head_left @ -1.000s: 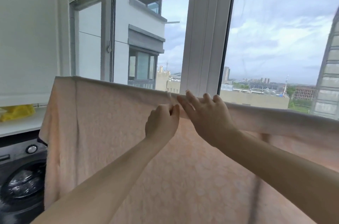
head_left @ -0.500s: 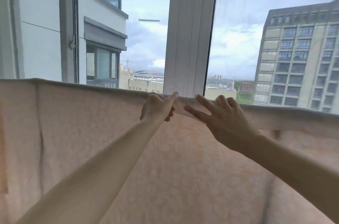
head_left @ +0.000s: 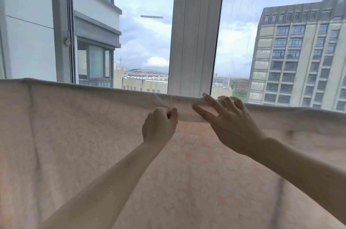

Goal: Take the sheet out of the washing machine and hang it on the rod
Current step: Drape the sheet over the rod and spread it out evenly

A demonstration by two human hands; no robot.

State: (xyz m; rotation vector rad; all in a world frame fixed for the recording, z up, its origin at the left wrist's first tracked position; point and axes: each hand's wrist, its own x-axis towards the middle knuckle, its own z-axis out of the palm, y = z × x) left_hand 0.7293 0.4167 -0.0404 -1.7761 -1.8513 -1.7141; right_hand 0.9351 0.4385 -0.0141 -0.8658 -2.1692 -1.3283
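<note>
A pale peach sheet [head_left: 78,135] with a faint round pattern hangs draped over a horizontal rod that the fabric hides; its folded top edge runs across the whole view. My left hand [head_left: 159,129] pinches a gather of fabric just below the top fold, fingers curled. Just to its right, my right hand [head_left: 230,123] lies on the fold with straight, spread fingers, the fingertips reaching over the top edge.
Behind the sheet stands a large window with a white upright frame post [head_left: 194,31] in the middle. A grey window frame with a latch [head_left: 66,39] is at the left. Buildings and cloudy sky show outside.
The view swung right, so the washing machine and the sheet's left end left the view. My left hand dropped from the top fold and pinches fabric just below it. The right hand stays on the fold.
</note>
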